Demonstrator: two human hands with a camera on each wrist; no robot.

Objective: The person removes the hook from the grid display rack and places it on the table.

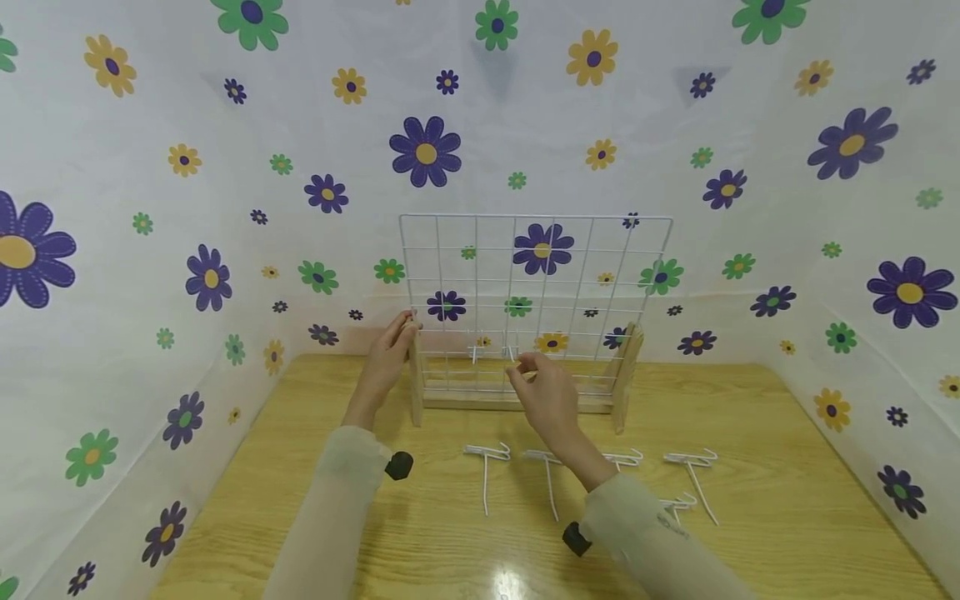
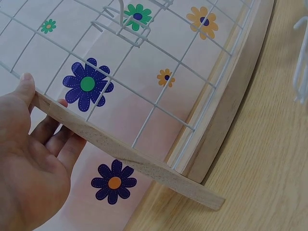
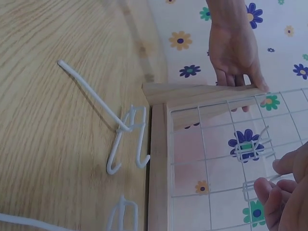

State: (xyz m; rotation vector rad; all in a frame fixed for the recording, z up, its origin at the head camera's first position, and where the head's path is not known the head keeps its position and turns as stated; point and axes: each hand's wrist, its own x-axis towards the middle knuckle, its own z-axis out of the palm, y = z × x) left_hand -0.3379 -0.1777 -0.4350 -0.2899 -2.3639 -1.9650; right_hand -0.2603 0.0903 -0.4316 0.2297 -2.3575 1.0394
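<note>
My left hand (image 1: 387,354) holds the left wooden upright (image 2: 130,159) of a stand, thumb in front and fingers behind. The stand carries a white wire grid panel (image 1: 495,278). Two white wire hooks hang side by side low on the grid; the left hook (image 1: 473,350) is untouched. My right hand (image 1: 550,396) is at the other hook (image 3: 246,190), its prong between thumb and curled fingers, the tip hidden by them. In the right wrist view the thumb and fingers (image 3: 263,188) come in from the right edge.
Several more white wire hooks lie on the wooden table in front of the stand, among them a left one (image 1: 486,467) and a far right one (image 1: 697,475). The right wooden upright (image 1: 628,367) stands beyond my right hand. Flower-patterned sheeting (image 1: 322,108) surrounds the table (image 1: 300,467).
</note>
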